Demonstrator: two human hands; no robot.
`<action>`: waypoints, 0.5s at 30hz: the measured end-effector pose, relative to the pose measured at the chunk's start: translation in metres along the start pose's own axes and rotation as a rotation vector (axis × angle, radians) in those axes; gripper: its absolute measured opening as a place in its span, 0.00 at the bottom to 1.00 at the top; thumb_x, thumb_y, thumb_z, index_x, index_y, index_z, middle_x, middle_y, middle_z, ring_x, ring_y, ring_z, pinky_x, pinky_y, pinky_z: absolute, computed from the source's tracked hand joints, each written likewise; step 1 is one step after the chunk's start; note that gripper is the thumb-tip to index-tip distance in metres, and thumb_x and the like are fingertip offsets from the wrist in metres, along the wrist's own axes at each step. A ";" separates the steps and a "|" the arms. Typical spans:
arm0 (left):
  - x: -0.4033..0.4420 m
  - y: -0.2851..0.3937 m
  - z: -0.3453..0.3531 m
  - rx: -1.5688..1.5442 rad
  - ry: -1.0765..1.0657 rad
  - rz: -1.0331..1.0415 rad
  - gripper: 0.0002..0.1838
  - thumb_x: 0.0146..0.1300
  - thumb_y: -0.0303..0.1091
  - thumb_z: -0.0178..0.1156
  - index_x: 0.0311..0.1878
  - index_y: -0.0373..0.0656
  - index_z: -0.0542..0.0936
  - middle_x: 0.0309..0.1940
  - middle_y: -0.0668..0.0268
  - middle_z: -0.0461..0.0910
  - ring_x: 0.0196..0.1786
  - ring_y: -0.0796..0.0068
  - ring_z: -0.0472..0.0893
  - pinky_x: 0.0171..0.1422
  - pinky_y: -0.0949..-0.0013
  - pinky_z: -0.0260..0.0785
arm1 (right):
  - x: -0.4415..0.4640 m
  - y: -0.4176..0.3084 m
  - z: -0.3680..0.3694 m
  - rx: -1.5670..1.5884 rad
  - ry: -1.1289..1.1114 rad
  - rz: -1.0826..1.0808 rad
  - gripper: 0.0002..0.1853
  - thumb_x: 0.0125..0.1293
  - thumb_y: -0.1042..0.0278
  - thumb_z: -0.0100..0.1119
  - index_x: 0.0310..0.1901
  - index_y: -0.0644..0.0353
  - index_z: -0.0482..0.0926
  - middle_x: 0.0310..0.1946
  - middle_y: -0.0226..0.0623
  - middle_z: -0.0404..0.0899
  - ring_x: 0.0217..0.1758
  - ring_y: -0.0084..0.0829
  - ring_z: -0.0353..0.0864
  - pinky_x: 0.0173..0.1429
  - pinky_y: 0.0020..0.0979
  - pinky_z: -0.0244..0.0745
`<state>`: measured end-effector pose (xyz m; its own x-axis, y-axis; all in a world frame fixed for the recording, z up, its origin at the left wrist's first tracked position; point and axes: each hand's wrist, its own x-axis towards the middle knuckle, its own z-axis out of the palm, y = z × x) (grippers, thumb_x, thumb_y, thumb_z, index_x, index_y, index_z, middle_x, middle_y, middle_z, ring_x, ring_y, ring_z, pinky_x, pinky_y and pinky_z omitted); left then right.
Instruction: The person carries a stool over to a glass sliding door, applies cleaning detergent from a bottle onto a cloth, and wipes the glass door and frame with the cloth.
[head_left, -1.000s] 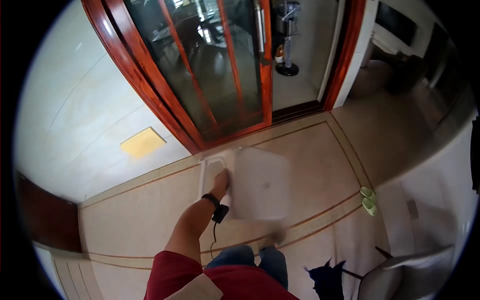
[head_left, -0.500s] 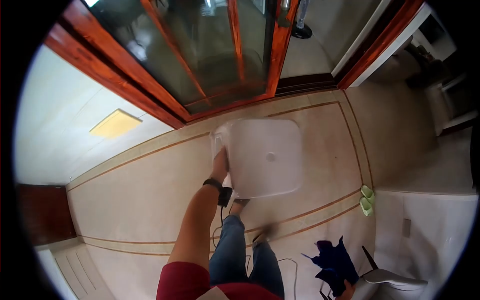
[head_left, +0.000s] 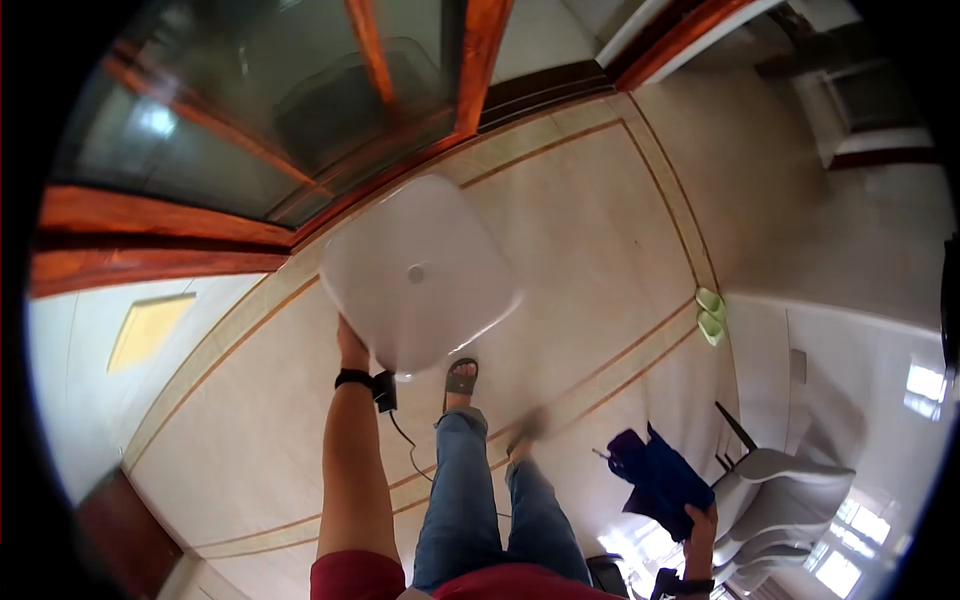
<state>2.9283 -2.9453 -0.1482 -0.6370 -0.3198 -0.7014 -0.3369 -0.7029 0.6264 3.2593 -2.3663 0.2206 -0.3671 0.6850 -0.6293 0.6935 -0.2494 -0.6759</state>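
Out in front of me is a white plastic stool (head_left: 440,250), its square seat with a small round hole facing up. My left hand (head_left: 352,346) grips the stool's near left side, and the stool hides most of the fingers. A black strap and a small black box with a cable (head_left: 384,391) are on that wrist. Low on the right, my right hand (head_left: 702,522) is closed around a bunched dark blue cloth (head_left: 662,488), which hangs away from the stool.
Wood-framed glass doors (head_left: 390,60) stand along the far left side. Light green slippers (head_left: 710,316) lie on the tiled floor near the right wall. Grey chairs (head_left: 785,500) are beside my right hand. A yellow panel (head_left: 150,332) is on the left wall.
The stool has moved left with my left hand and turned in view. My right hand and the cloth have come further into view. My view has swung round to the right.
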 end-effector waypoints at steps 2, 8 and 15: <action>0.004 0.010 -0.013 0.049 0.102 -0.070 0.30 0.69 0.56 0.49 0.62 0.39 0.71 0.54 0.62 0.78 0.53 0.66 0.79 0.54 0.64 0.75 | -0.003 -0.008 0.019 -0.013 -0.032 -0.012 0.30 0.48 0.82 0.59 0.59 0.63 0.72 0.51 0.38 0.78 0.54 0.34 0.76 0.62 0.33 0.69; 0.024 0.042 -0.046 0.427 0.201 -0.164 0.32 0.68 0.56 0.50 0.64 0.39 0.67 0.56 0.58 0.74 0.54 0.58 0.77 0.53 0.61 0.74 | -0.016 -0.040 0.080 -0.010 -0.131 -0.078 0.27 0.55 0.78 0.61 0.59 0.64 0.71 0.52 0.38 0.78 0.55 0.31 0.76 0.62 0.32 0.68; -0.147 0.076 0.105 1.028 -0.251 0.593 0.28 0.62 0.31 0.62 0.65 0.42 0.66 0.61 0.57 0.69 0.60 0.62 0.72 0.61 0.61 0.67 | -0.046 -0.086 0.130 -0.193 -0.299 -0.206 0.23 0.62 0.68 0.62 0.58 0.65 0.72 0.48 0.35 0.79 0.52 0.24 0.74 0.59 0.27 0.68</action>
<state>2.9236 -2.8850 0.0386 -0.9572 -0.2090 -0.2003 -0.2682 0.3795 0.8855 3.1361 -2.4650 0.2582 -0.6547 0.4711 -0.5911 0.6797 0.0247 -0.7331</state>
